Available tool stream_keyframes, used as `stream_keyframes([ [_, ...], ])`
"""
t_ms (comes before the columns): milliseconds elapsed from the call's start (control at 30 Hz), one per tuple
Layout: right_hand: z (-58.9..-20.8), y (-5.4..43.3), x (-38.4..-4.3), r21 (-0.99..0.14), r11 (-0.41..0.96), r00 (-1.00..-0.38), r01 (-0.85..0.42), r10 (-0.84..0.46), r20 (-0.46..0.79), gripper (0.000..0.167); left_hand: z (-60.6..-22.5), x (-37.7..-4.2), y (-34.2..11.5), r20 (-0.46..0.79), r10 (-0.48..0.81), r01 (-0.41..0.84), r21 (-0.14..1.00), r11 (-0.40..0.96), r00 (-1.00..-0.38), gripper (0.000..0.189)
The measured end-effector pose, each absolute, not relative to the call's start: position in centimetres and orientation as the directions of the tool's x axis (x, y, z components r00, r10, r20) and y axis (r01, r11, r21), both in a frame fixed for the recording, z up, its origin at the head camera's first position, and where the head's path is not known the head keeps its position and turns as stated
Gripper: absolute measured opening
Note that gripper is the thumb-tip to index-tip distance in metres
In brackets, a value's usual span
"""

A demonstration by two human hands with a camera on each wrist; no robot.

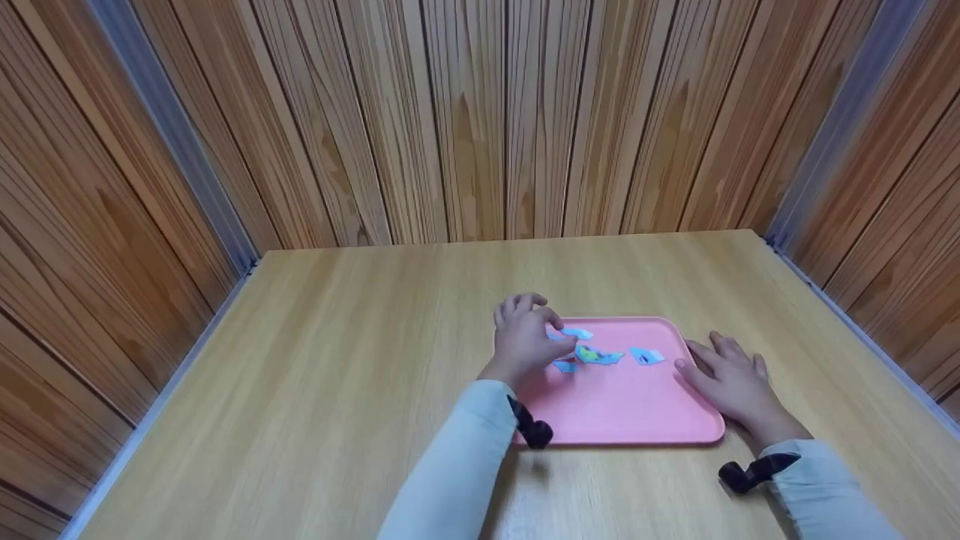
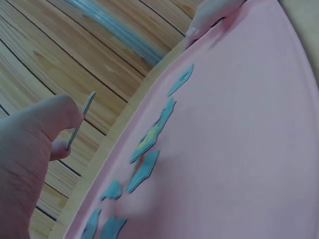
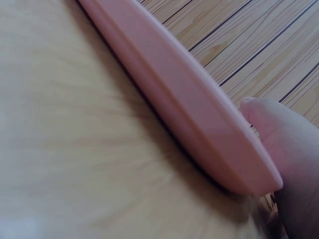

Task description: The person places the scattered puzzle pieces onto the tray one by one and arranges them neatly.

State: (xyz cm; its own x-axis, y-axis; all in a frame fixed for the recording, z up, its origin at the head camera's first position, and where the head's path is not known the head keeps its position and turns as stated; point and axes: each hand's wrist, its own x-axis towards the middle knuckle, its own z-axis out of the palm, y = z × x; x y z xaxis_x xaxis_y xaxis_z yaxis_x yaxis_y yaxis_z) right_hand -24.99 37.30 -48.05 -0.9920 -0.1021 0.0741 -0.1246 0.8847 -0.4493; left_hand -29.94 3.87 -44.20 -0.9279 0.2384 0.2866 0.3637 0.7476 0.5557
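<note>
Over the upper left part of the pink tray (image 1: 622,412), my left hand (image 1: 525,341) pinches a thin flat piece (image 2: 87,107) between thumb and finger. The left wrist view shows that piece edge-on, raised off the tray; its printed face is hidden. Several blue puzzle-like pieces lie on the tray below: a longer one with yellow-green (image 1: 598,356), one to its right (image 1: 646,356), and one with a red mark (image 2: 143,172). At the tray's right edge rests my right hand (image 1: 739,382), thumb on the rim, other fingers loosely spread outside it.
The tray lies on a light wood table (image 1: 337,390). Wood-panelled walls (image 1: 465,120) rise behind and on both sides, with grey metal strips (image 1: 180,142) at the corners. Black wrist-worn devices (image 1: 534,431) sit at both cuffs.
</note>
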Motion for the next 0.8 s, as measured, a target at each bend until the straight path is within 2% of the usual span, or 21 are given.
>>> stream_keyframes([
  [233,-48.2,37.3,-25.0,-0.446,0.886,-0.992,-0.124,-0.095,0.086,0.079,-45.0,-30.1,6.0,0.279,0.233,0.351,0.523,0.777,-0.932,0.024],
  [367,-48.1,37.5,-24.9,-0.447,0.884,-0.99,-0.135,-0.106,0.09,0.079,-45.2,-30.2,7.2,0.275,0.212,0.325,0.482,0.814,-0.938,0.025],
  [567,-47.8,37.9,-24.5,-0.44,0.889,-0.991,-0.128,-0.097,0.092,0.078,-45.6,-30.2,9.3,0.257,0.22,0.322,0.485,0.813,-0.941,0.032],
  [800,-47.9,37.4,-24.7,-0.443,0.888,-0.992,-0.126,-0.104,0.074,0.08,-45.9,-30.4,10.5,0.236,0.182,0.273,0.443,0.854,-0.955,0.029],
])
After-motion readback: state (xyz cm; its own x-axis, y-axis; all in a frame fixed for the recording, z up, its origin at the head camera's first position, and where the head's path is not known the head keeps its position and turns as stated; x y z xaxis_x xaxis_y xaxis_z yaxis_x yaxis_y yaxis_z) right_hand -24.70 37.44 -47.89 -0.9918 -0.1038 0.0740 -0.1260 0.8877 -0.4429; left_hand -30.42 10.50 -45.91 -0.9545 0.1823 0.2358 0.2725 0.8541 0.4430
